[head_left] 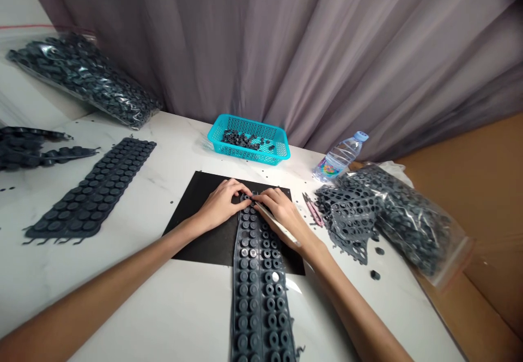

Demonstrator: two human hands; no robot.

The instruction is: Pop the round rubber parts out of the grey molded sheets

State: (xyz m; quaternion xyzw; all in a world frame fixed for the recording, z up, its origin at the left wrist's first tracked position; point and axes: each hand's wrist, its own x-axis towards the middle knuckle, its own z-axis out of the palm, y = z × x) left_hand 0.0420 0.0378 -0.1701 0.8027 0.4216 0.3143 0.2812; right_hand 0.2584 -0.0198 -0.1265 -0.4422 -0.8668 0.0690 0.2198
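A long dark grey rubber sheet [247, 291] with rows of round raised knobs runs from the near edge of view up to my hands. My left hand [223, 203] is closed, thumb and fingers pinching the sheet's far end. Closed round a thin whitish stick-like tool [281, 226], my right hand [278, 209] has its fingertips at that same end. The tool's tip is hidden between the fingers, so its kind is unclear. A black mat [196, 226] lies under both hands and the sheet's far part.
A turquoise basket [249, 157] holds small black rubber pieces. Right stand a water bottle [341, 155], pink snips [312, 209], perforated rubber scraps [351, 215] and a filled bag [420, 220]. Left are another knobbed sheet [96, 188], dark strips [24, 149] and a large bag [85, 79].
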